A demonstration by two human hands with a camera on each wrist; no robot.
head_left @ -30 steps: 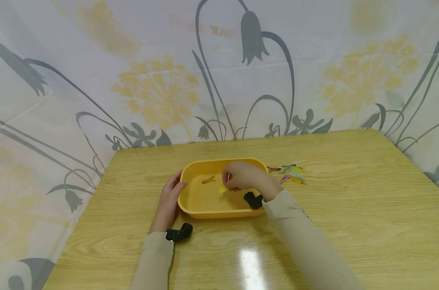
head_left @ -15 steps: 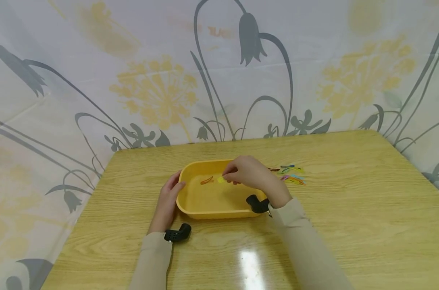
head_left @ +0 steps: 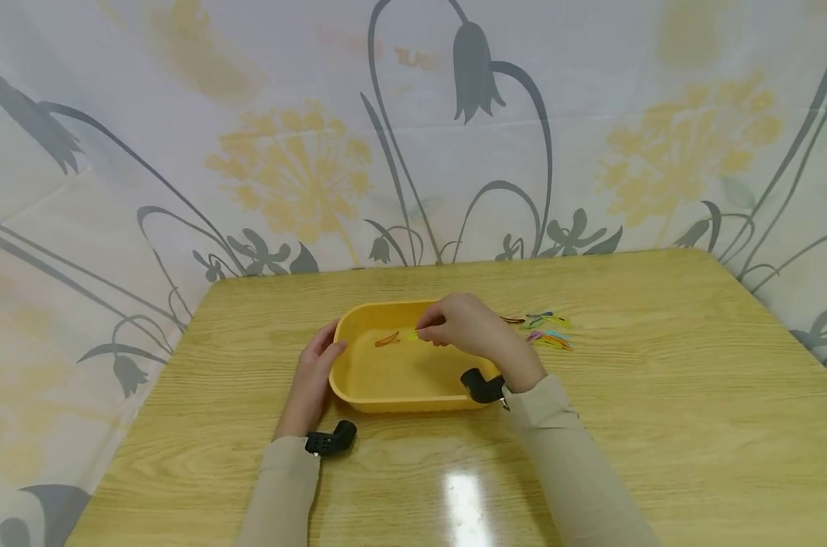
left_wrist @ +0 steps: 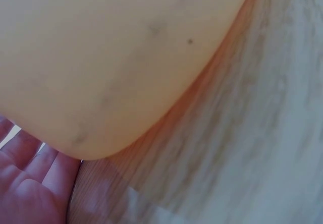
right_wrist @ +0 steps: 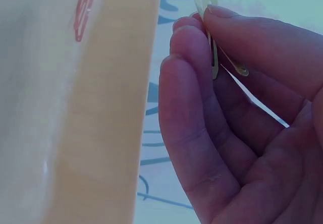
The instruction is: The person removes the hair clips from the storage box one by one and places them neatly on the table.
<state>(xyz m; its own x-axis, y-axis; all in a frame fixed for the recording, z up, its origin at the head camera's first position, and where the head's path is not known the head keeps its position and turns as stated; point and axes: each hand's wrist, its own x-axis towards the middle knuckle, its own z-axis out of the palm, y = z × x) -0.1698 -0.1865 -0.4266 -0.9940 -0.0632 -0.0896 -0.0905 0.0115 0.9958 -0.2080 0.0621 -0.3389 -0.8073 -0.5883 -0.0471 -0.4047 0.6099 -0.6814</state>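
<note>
A yellow snap hair clip (head_left: 409, 334) is pinched between the thumb and fingers of my right hand (head_left: 466, 328), over the yellow plastic basin (head_left: 413, 404). The right wrist view shows this hair clip (right_wrist: 213, 57) sprung apart, its narrow arm away from the frame. An orange hair clip (head_left: 387, 339) lies in the basin, left of the pinched one; the right wrist view shows that orange clip (right_wrist: 84, 14) too. My left hand (head_left: 312, 380) holds the basin's left end, thumb over the rim and fingers outside.
Several coloured hair clips (head_left: 551, 339) lie on the wooden table (head_left: 659, 395) right of the basin. Behind the table's far edge hangs a flower-printed curtain (head_left: 413, 152). Each wrist wears a black camera (head_left: 334, 438).
My right hand has lifted from deeper in the basin, bringing the yellow hair clip up and slightly left. The left hand stays on the basin's end.
</note>
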